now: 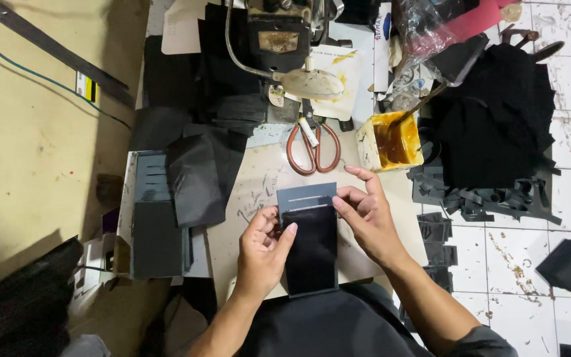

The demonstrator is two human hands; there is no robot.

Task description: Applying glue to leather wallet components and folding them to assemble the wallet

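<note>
A black rectangular leather panel (312,254) lies on the work table (259,185) in front of me, with a grey card-slot strip (305,196) along its far end. My left hand (264,250) grips the panel's left edge, thumb on top. My right hand (367,218) pinches the right end of the grey strip where it meets the black panel. Both hands hold the piece flat against the table.
Red-handled scissors (313,147) lie beyond the panel. A yellow glue tub (389,140) with a brush stands at the right. Stacked grey and black leather pieces (166,211) sit to the left. A black pile of cut pieces (490,125) is at the right, above the tiled floor (517,264).
</note>
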